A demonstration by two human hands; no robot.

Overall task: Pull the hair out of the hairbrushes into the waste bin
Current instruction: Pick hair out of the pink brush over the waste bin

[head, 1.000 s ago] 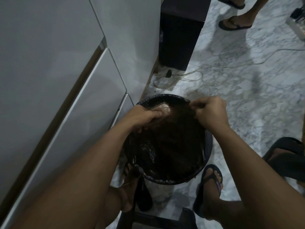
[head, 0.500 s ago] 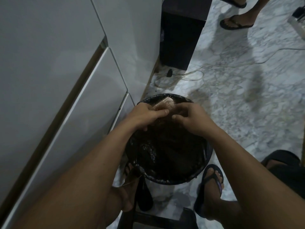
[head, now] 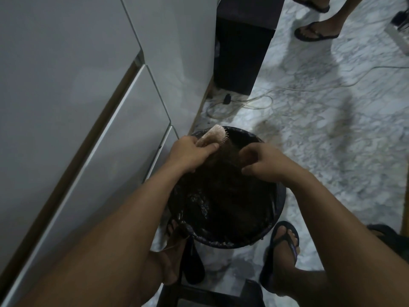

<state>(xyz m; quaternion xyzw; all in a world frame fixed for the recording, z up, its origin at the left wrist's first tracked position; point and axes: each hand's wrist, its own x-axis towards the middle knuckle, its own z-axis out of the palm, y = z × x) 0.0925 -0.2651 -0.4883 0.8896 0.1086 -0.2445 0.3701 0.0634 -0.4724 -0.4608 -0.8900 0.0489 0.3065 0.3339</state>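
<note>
Marble floor, cabinets left. Left hand grips brush over bin so hair falls in. Right hand curled, pinching strands, seemingly.

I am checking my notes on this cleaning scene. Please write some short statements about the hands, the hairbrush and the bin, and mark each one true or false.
1. The left hand holds a pale hairbrush over the waste bin. True.
2. The bin has a white liner. False: the liner is black.
3. The right hand grips a second hairbrush. False: its fingers are curled above the dark hair, with no brush visible in it.
4. Cables lie on the marble floor beyond the bin. True.
</note>
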